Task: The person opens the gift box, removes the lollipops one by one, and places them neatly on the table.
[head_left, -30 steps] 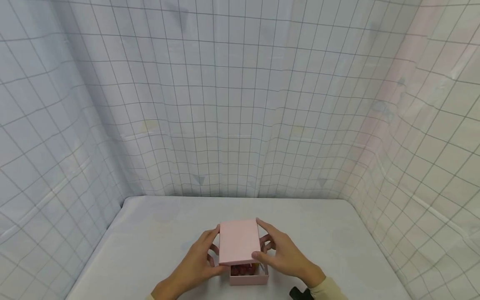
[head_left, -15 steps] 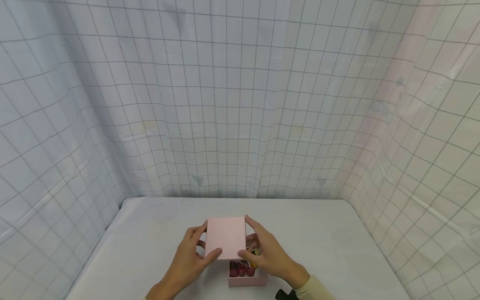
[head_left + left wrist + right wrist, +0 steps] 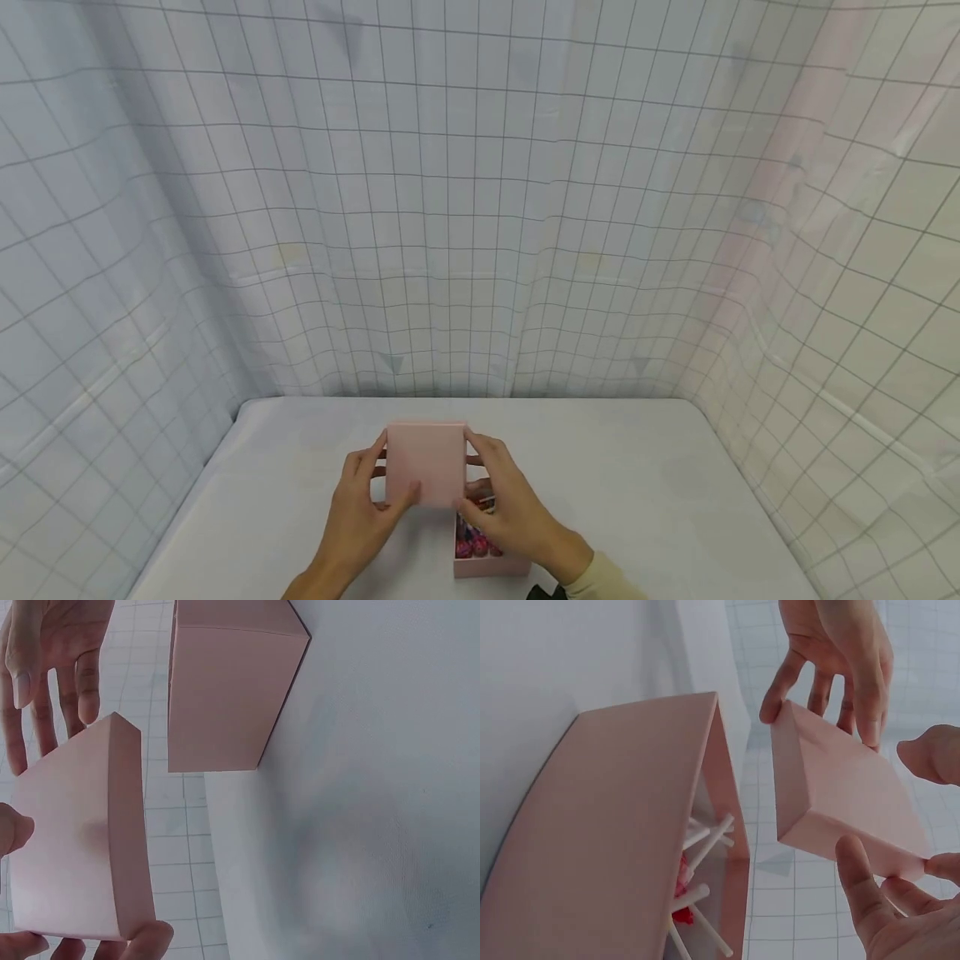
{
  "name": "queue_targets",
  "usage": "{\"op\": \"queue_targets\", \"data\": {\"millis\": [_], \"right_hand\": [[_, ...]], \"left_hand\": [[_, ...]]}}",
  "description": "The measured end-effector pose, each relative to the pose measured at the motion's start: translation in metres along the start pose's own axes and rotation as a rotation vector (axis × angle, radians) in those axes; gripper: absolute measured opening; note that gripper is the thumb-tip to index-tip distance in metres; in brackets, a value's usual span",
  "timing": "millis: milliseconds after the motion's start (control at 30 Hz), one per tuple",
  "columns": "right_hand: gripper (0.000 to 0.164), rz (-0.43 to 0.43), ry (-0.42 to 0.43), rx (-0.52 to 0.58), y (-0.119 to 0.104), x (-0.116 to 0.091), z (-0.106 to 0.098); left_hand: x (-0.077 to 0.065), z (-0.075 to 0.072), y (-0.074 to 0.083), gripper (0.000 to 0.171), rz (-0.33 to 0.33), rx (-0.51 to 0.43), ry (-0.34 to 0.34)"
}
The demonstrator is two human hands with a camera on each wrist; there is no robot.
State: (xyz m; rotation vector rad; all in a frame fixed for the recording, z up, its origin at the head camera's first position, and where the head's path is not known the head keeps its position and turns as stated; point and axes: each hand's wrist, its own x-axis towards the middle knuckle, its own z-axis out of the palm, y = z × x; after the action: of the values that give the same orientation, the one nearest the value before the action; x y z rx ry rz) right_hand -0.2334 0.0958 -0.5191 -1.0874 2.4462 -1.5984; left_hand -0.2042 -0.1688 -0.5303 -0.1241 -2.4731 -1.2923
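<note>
Both hands hold a square pink box lid (image 3: 426, 465) in the air, left of and above the open pink box (image 3: 491, 568). My left hand (image 3: 352, 508) grips the lid's left side, its thumb over the flat top. On the opposite side, fingers of my right hand (image 3: 907, 922) press the lid's side wall, the thumb above the top. In the head view the right hand (image 3: 517, 517) hides part of the box. Inside the box lie several wrapped lollipops (image 3: 476, 546); their white sticks (image 3: 694, 900) show over the opening in the right wrist view.
A white cloth-covered table (image 3: 660, 483) lies under the box. White curtains with a grid pattern (image 3: 480, 208) enclose the back and both sides. A dark object (image 3: 546, 593) is at the right wrist, at the lower frame edge.
Both hands have carried the lid leftward and up off the box, tilting it. More of the lollipops shows now, and the box stays about where it was.
</note>
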Motion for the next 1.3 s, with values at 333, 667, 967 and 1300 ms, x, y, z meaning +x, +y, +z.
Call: {"op": "queue_targets", "data": {"millis": [333,667,967,1300], "right_hand": [[0.097,-0.127,0.004,-0.012,-0.002,0.003,0.014],[0.1,-0.119,0.011,-0.037,-0.003,0.002,0.022],[0.097,-0.109,-0.033,-0.08,-0.006,0.006,0.032],[0.097,-0.021,-0.094,-0.049,-0.004,0.008,0.045]], "left_hand": [[0.0,-0.005,-0.002,0.086,0.025,0.005,0.07],[-0.002,-0.011,0.001,0.067,0.028,0.018,0.189],[-0.005,-0.021,-0.005,0.061,-0.071,0.025,0.168],[-0.008,-0.028,-0.016,0.072,-0.144,0.011,0.124]]}}
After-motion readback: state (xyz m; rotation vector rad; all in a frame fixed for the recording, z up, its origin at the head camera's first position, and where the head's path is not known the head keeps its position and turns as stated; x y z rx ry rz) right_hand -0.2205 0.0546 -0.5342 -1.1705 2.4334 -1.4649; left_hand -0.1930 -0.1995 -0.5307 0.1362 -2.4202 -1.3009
